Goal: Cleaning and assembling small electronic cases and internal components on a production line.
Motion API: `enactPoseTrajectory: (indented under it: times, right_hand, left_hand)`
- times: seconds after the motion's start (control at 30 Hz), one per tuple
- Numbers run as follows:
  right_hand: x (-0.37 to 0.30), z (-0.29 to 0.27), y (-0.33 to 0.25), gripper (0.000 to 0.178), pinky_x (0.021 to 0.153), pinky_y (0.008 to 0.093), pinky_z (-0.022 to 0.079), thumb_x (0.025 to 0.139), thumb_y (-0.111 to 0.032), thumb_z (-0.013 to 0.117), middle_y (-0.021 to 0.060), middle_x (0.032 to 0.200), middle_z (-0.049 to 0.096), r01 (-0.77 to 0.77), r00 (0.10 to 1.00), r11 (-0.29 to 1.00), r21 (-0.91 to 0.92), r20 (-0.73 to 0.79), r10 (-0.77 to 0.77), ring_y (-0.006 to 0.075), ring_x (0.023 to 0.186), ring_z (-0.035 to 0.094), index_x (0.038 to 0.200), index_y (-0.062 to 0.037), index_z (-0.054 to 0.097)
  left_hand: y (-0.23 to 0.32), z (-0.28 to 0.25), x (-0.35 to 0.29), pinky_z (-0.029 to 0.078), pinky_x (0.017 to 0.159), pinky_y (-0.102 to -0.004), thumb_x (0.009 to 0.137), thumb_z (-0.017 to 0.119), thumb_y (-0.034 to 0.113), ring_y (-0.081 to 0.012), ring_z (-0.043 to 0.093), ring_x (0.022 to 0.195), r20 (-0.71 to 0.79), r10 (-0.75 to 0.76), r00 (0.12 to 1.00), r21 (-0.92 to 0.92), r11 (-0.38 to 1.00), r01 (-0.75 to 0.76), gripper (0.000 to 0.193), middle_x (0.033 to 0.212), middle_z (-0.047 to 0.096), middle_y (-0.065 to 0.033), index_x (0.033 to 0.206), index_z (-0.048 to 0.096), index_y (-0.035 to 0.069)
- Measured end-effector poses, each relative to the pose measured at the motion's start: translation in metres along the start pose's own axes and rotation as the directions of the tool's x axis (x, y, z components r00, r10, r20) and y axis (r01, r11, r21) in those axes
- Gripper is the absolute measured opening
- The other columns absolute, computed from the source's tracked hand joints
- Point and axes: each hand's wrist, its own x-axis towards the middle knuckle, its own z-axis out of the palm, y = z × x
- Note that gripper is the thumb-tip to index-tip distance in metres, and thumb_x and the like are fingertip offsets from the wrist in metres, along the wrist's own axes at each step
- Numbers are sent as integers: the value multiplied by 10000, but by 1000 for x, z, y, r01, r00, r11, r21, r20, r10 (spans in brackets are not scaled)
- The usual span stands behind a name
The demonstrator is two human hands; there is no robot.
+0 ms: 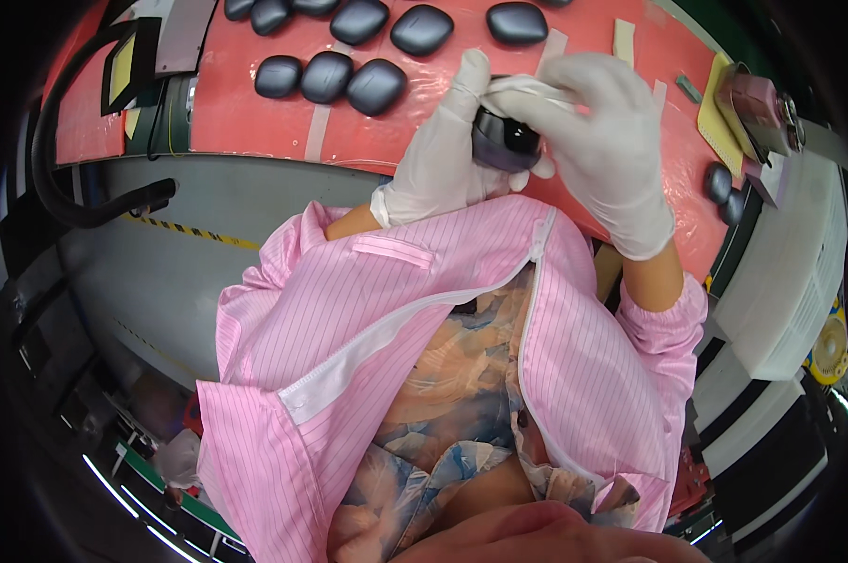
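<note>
Red matting covers your bench [255,103], where rows of dark rounded cases [375,86] lie finished or waiting; you cannot tell which. Your left hand [438,164] is clamped around one dark case [505,143] above the bench edge, while your right hand [607,141] presses a white wipe [527,86] onto it, so this piece looks mid-wipe.

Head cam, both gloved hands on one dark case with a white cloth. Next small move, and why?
Probably turn the dark case a little in the left hand, so the right hand can pass the white cloth over another face. The cloth sits only on its top edge, and the glossy front is bare.
</note>
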Motion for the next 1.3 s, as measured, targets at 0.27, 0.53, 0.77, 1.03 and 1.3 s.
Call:
enactPoseTrajectory:
  times: [0.27,0.53,0.77,1.03,1.3]
  right_hand:
    - [-47,-2,7,123,699,347,472,826,-47,638,74,753,585,-496,830,862,-110,233,507,243,770,569,932,-80,690]
    - [-94,13,4,221,768,317,475,821,5,643,77,882,655,-666,740,745,33,153,655,229,825,579,1017,-79,698]
    - [-99,2,1,312,958,366,429,809,16,661,172,1256,525,-605,789,771,-196,-22,614,326,1163,502,1113,-56,647]
    - [-108,12,-3,384,972,382,426,806,57,641,134,1239,536,-574,751,799,180,-273,601,290,1170,511,1171,-55,599]
    - [-99,11,-13,375,947,383,438,786,73,637,124,1193,567,-566,738,759,321,-214,640,298,1106,546,1136,-58,613]
  left_hand:
    - [14,-17,9,533,584,-316,905,389,654,-289,666,801,-66,-29,997,-132,991,20,695,958,634,-164,1063,547,-4]
    - [16,-10,11,593,579,-300,920,368,627,-314,676,792,73,-148,986,-354,921,164,712,1024,626,-222,1124,512,-40]
    - [9,-9,12,601,577,-289,925,433,584,-304,680,791,134,-94,987,-264,956,127,701,1100,616,-242,1181,528,-61]
    - [-5,4,2,513,606,-282,879,467,564,-216,631,667,521,98,848,-214,977,19,703,1024,640,-201,1169,543,-71]
    - [-7,6,3,519,635,-279,919,436,539,-202,637,708,461,142,876,-128,987,-93,643,1037,633,-187,1129,563,-55]
